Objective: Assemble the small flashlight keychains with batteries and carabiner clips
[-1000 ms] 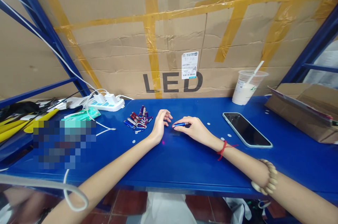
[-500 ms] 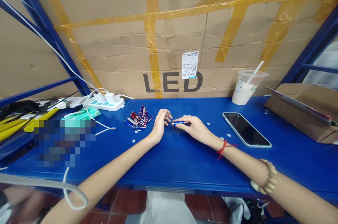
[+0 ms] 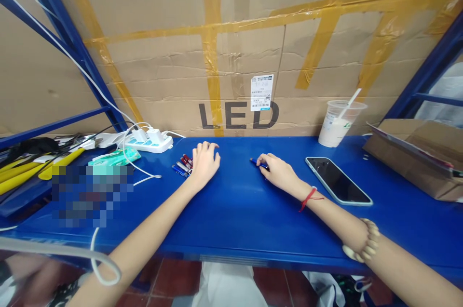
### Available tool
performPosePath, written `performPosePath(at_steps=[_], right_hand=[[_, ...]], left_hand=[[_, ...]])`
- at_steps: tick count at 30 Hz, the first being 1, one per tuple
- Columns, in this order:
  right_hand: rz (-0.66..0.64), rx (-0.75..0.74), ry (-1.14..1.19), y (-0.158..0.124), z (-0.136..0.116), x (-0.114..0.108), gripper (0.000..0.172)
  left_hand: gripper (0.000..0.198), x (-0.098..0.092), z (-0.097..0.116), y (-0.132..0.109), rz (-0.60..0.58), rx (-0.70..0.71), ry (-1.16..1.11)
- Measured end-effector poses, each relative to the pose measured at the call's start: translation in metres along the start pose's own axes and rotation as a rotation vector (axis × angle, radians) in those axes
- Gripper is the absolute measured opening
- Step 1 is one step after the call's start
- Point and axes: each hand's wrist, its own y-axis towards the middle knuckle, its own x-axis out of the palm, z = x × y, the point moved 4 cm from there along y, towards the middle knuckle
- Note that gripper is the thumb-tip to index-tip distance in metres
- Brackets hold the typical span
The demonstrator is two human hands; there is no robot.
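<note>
My right hand [image 3: 277,170] is closed around a small blue metal flashlight [image 3: 253,161]; its front end sticks out to the left past the fingers, low over the blue table. My left hand [image 3: 205,162], palm down with fingers stretched forward and partly apart, reaches over the right side of a pile of small flashlights [image 3: 183,166]. Blue, silver and red ones show at the pile's left; the hand hides the others. Whether the left fingertips touch any of them cannot be seen.
On the right lie a phone [image 3: 338,180], a drink cup with straw [image 3: 340,124] and a cardboard box [image 3: 415,157]. A white power strip [image 3: 154,143] with cables and a green packet [image 3: 114,157] are at left. A large taped carton [image 3: 162,71] walls the back.
My left hand has moved left, away from my right hand and over the flashlight pile. My right hand has shifted slightly right with its flashlight. Several small pale spots on the table no longer show.
</note>
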Motion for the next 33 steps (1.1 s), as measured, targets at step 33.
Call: performPosePath(at_steps=[33], right_hand=[[-0.003, -0.286, 0.075, -0.005, -0.028, 0.0, 0.015]], left_hand=[[0.025, 0.025, 0.041, -0.028, -0.313, 0.33, -0.242]])
